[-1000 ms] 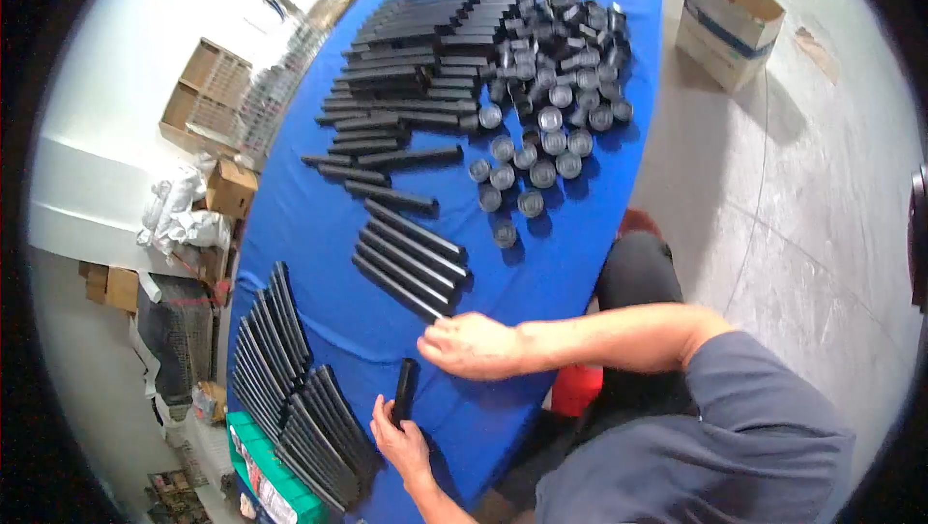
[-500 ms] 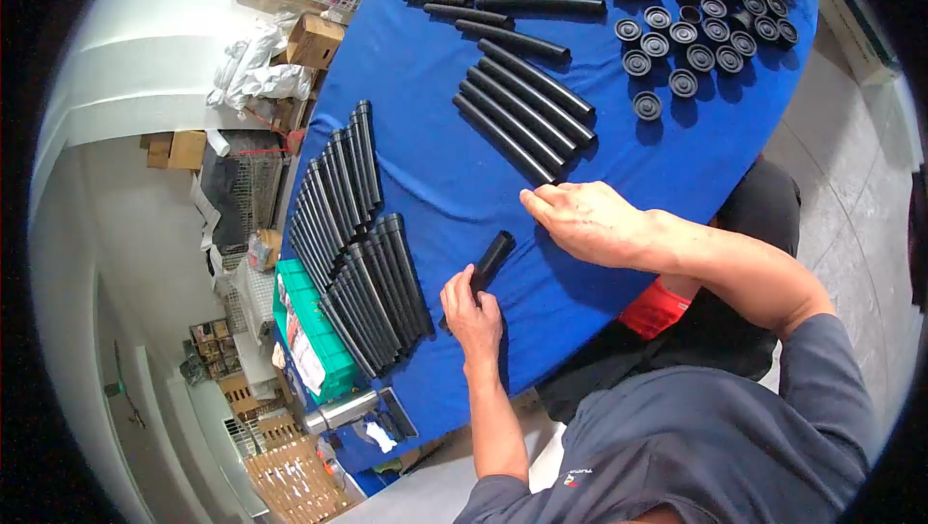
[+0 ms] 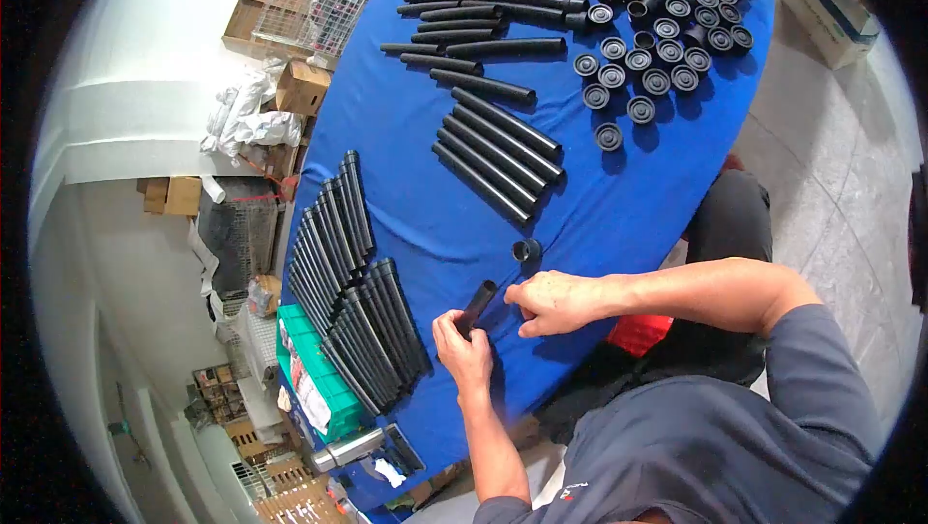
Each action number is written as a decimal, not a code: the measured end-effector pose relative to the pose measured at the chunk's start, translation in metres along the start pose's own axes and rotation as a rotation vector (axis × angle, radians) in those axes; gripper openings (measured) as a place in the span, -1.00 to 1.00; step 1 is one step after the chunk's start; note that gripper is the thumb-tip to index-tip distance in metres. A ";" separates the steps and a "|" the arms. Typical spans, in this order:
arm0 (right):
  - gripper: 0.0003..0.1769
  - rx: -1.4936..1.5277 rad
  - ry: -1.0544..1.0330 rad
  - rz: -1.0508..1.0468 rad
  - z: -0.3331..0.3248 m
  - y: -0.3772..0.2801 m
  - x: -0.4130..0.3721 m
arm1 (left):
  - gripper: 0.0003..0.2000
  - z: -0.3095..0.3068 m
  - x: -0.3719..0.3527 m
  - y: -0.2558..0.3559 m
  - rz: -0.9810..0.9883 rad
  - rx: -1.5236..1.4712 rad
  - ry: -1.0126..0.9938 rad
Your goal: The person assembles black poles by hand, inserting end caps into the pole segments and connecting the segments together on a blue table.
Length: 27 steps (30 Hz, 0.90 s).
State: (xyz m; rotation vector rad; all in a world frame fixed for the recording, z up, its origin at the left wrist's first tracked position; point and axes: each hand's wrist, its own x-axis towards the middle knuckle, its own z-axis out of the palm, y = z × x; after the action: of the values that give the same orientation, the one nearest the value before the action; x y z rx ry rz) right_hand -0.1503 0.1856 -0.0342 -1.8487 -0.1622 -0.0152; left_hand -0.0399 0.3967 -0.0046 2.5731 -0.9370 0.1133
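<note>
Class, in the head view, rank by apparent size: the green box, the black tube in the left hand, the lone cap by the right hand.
1. green box, part covered by tubes
2. black tube, partly hidden in the left hand
3. lone cap beside the right hand
</note>
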 end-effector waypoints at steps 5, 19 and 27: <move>-0.18 0.169 0.042 -0.119 -0.018 -0.024 -0.003 | -0.70 -0.036 -0.008 0.045 0.009 -0.387 -0.171; -0.49 0.241 0.003 -0.245 -0.014 -0.020 0.000 | -0.65 -0.029 -0.033 0.031 -0.119 -0.436 -0.190; -0.54 0.345 -0.063 -0.280 -0.017 -0.027 -0.001 | -0.66 -0.048 -0.031 0.018 -0.142 -0.651 -0.436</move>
State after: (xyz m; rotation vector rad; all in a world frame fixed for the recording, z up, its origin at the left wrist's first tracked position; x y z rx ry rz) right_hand -0.1533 0.1764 -0.0038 -1.4716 -0.4393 -0.1170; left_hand -0.0721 0.4216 0.0389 2.0592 -0.7577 -0.7014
